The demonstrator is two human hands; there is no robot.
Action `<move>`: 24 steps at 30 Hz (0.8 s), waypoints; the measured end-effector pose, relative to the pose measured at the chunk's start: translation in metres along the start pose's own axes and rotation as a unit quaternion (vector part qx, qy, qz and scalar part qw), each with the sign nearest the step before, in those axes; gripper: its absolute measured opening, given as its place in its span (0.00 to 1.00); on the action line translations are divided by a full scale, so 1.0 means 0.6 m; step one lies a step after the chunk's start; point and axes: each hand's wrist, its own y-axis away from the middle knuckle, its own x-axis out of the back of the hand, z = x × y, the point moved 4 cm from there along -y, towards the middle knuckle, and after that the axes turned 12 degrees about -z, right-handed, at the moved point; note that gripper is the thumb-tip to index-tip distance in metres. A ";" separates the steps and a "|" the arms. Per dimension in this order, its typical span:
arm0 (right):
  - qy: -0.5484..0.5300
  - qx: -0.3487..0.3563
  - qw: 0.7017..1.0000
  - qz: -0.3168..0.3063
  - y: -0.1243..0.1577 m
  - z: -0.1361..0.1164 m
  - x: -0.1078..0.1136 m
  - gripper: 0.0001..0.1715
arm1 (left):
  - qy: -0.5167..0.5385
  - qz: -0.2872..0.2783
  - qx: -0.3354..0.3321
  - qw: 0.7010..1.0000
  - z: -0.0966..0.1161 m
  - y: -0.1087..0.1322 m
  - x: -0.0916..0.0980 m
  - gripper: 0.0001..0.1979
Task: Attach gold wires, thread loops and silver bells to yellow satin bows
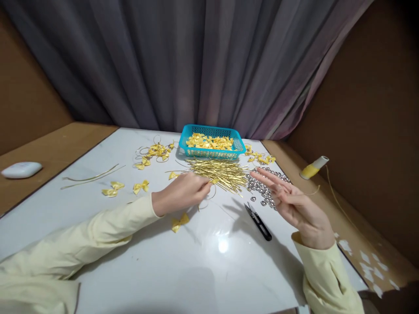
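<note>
At the far left a white oval gadget [21, 169] lies on the wooden bench. Two long gold cords [93, 178] and some small yellow satin bows [113, 189] lie on the glossy white table top [209, 261]. My left hand [183, 192] rests on this table, thumb and first fingers pressed together on a thin gold wire loop [213, 193], at the near edge of the heap of short gold metallic strips [222, 174]. One more yellow bow [180, 221] lies just beside my wrist. I think the pinch should be light and close to the fingertips, so that only one piece lifts and the heap is not dragged. Behind the heap stands the turquoise plastic basket [212, 153], full of bows. To the right are the small silver round beads [258, 185], touching the heap, and the black thread snips [258, 221] near them. My right hand [294, 200] hovers above the beads, open, fingers spread, holding nothing; it seems good to have it low and near, to steady the loop. At the far right lies a spool of yellow thread [313, 168]
</note>
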 end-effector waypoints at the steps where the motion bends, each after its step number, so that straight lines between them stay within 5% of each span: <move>1: 0.007 -0.001 1.000 0.016 -0.003 0.003 -0.002 0.29 | 0.008 0.009 0.004 1.000 0.000 0.000 0.001 0.16; 5: 0.081 0.002 0.996 0.040 -0.015 0.022 -0.027 0.12 | 0.040 0.054 0.009 0.998 0.003 0.004 0.012 0.17; 8: 0.059 -0.151 0.981 -0.110 -0.023 0.076 -0.072 0.24 | 0.053 0.082 -0.022 0.995 0.014 0.011 0.021 0.16; 12: -0.084 -0.211 0.966 -0.121 -0.036 0.133 -0.106 0.34 | 0.043 0.098 -0.075 0.991 0.036 0.024 0.026 0.15; 16: -0.181 -0.109 0.977 -0.014 -0.059 0.127 -0.087 0.27 | 0.053 0.095 -0.092 0.990 0.047 0.033 0.028 0.14; 24: -0.180 0.096 0.966 0.156 -0.037 0.023 0.019 0.19 | 0.081 0.056 -0.055 0.994 0.032 0.026 0.019 0.14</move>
